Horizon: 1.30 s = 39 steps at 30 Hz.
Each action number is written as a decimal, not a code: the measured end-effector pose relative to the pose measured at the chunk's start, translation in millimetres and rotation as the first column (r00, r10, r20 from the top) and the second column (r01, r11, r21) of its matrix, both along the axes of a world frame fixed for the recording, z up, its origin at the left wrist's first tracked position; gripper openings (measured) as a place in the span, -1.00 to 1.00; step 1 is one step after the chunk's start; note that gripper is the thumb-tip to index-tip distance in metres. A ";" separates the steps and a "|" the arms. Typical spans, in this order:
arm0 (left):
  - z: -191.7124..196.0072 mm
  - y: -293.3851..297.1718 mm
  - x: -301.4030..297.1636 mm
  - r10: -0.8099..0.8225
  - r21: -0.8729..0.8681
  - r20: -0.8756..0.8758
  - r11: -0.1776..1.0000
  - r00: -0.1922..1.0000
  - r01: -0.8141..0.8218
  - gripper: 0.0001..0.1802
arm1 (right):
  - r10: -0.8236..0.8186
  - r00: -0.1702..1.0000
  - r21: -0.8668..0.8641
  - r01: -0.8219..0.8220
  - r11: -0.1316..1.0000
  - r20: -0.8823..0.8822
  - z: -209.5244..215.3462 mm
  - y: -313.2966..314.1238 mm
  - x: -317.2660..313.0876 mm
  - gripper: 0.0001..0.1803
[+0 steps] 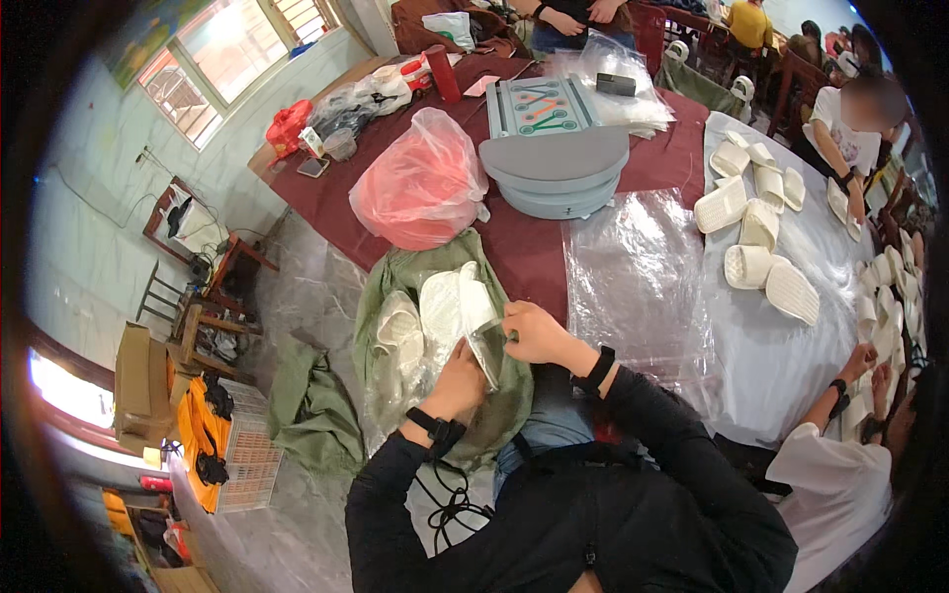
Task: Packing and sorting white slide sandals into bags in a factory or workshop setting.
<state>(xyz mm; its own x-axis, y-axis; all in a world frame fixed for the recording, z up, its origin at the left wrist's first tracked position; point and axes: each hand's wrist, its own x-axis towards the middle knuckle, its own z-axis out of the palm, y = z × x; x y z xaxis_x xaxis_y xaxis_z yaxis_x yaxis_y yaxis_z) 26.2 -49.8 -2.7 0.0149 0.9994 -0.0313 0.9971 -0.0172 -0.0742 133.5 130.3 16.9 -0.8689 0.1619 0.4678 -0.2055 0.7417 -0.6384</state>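
Partly veiled by plastic film (pixel 393 381), white slippers (pixel 398 329) lie in the green sack (pixel 420 259). Rightward, the left hand (pixel 458 383) grips a clear bag (pixel 482 348) of slippers, fingertips partly hidden. The right hand (pixel 539 334) pinches its edge; the dark bit (pixel 512 337) there is indistinct.

The person is wearing a black jacket (pixel 652 524) whose zip (pixel 590 532) is running down the front and whose long sleeves (pixel 381 504) are covering the forearms. A dark left wristband (pixel 437 429) and a black right wristband (pixel 597 370) are circling the wrists. Light-blue trousers (pixel 556 429) are showing beyond the jacket's hem.
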 end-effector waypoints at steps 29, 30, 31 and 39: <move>-10.6 119.2 -216.4 0.707 -0.197 0.547 0.629 0.448 -0.752 -0.09 | -0.153 0.928 0.249 0.068 0.966 0.340 -2.7 -16.7 4.4 0.05; -8.7 122.3 -212.0 0.853 -0.184 0.276 0.500 0.444 -0.846 0.00 | -0.155 0.935 0.252 0.074 0.965 0.320 -0.9 -18.9 4.0 0.04; -7.2 125.3 -207.2 0.927 -0.127 -0.018 0.371 0.376 -0.920 0.09 | -0.147 0.935 0.250 0.065 0.966 0.324 -0.5 -18.5 4.3 0.04; -20.7 122.1 -252.0 0.775 -0.077 0.398 0.562 0.492 -0.823 0.02 | -0.099 0.963 0.159 0.060 0.985 0.251 7.4 -12.6 9.7 -0.04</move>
